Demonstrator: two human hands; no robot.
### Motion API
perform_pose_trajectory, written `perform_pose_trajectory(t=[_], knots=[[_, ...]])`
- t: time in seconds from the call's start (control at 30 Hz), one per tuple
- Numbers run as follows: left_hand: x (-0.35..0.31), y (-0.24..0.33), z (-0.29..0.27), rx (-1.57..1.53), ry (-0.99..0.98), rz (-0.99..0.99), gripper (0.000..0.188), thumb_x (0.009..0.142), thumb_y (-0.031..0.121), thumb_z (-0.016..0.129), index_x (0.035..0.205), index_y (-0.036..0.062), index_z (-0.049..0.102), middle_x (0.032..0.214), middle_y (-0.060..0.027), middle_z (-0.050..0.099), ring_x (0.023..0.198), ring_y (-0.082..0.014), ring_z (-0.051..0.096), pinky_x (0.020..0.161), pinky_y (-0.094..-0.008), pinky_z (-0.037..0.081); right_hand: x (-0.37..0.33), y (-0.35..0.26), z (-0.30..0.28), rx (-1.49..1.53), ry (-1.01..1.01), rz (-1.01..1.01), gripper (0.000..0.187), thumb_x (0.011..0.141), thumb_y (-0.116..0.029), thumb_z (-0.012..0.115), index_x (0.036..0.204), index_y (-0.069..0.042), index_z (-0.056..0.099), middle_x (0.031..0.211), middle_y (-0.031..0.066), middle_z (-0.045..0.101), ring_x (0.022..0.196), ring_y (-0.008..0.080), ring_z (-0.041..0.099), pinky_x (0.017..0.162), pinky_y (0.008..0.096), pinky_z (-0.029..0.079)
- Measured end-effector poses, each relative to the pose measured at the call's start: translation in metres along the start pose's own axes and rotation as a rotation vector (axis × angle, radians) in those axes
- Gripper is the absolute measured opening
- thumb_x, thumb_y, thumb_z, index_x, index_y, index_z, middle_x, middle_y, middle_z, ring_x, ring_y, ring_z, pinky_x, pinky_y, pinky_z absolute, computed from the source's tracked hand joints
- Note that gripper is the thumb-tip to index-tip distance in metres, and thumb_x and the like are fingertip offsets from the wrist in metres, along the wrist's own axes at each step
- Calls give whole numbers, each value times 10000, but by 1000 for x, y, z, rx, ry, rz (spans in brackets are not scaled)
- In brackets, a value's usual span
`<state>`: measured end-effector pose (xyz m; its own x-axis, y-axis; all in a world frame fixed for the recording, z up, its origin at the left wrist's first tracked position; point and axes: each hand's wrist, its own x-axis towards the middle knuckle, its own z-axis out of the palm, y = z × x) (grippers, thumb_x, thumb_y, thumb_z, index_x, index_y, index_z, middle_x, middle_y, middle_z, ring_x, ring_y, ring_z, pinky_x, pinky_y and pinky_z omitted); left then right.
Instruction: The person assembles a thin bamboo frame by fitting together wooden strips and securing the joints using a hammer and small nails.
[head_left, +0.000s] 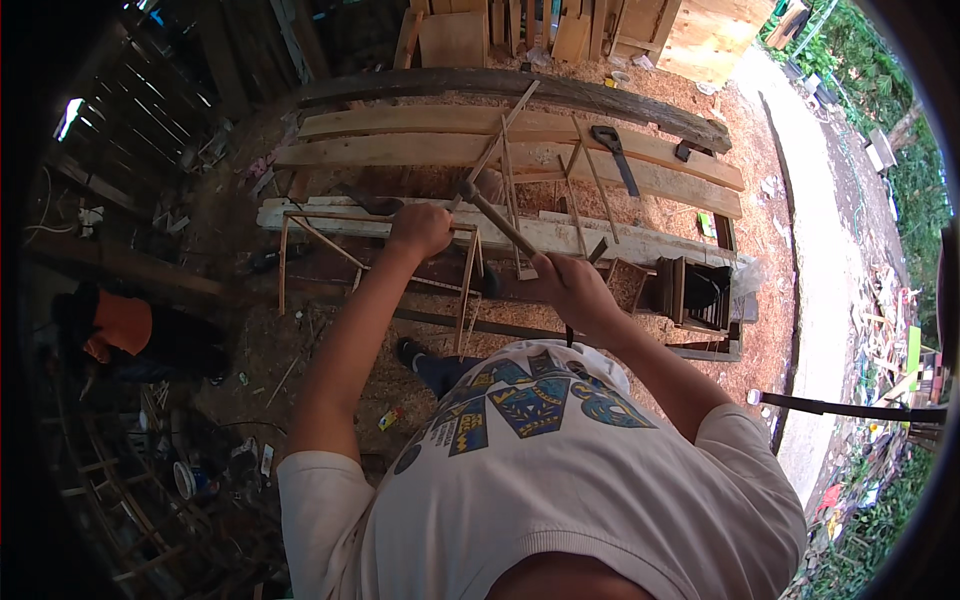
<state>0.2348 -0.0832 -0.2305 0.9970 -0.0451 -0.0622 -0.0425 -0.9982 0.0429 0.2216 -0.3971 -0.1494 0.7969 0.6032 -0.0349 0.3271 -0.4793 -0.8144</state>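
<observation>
My left hand is closed on the top rail of a thin wooden stick frame that rests against a pale plank. My right hand grips the wooden handle of a hammer. The hammer's head points up and left, just above the frame near my left hand. More thin slats lean across the planks behind the hammer. Both forearms reach forward from my white printed shirt.
Rough boards form a bench on sawdust ground. A handsaw lies on the boards at right. A small dark wooden box stands right of my hand. A crouching person is at left. A concrete path runs on the right.
</observation>
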Motion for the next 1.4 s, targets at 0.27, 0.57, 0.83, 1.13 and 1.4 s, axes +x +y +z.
perform_pose_trajectory(t=[0.27, 0.57, 0.83, 1.13, 1.4], knots=[[4, -5, 5, 14, -26, -5, 291, 943, 279, 631, 834, 61, 791, 809, -171, 746, 796, -369, 743, 752, -515, 609, 5, -9, -6, -32, -68, 36, 448, 1108, -356, 461, 973, -5, 704, 850, 243, 710, 861, 469, 687, 768, 528, 518], [8, -8, 9, 25, -24, -4, 231, 871, 258, 649, 846, 78, 791, 839, -186, 749, 839, -385, 744, 787, -534, 600, 3, 12, 3, 12, -70, 7, 424, 1102, -329, 488, 945, 18, 674, 785, 227, 691, 774, 450, 686, 709, 507, 511], [6, -10, 10, 15, -9, 26, 199, 855, 255, 667, 863, 108, 801, 853, -184, 754, 849, -379, 745, 796, -527, 603, 0, -17, -5, 15, -24, -67, 439, 1099, -332, 488, 942, 9, 714, 804, 221, 711, 780, 429, 701, 738, 483, 533], [6, -13, 10, 25, -57, 23, 211, 896, 269, 657, 892, 125, 811, 864, -172, 758, 849, -376, 744, 792, -518, 606, 2, -36, -16, 55, -40, 30, 417, 1102, -326, 472, 1030, -10, 734, 798, 226, 702, 799, 446, 700, 742, 502, 528], [9, -10, 13, 27, -3, 17, 218, 837, 255, 676, 849, 72, 793, 839, -185, 752, 832, -383, 745, 785, -514, 607, -1, 38, 15, -13, -82, -25, 438, 1108, -347, 477, 999, 32, 669, 700, 198, 602, 668, 344, 585, 680, 462, 488]])
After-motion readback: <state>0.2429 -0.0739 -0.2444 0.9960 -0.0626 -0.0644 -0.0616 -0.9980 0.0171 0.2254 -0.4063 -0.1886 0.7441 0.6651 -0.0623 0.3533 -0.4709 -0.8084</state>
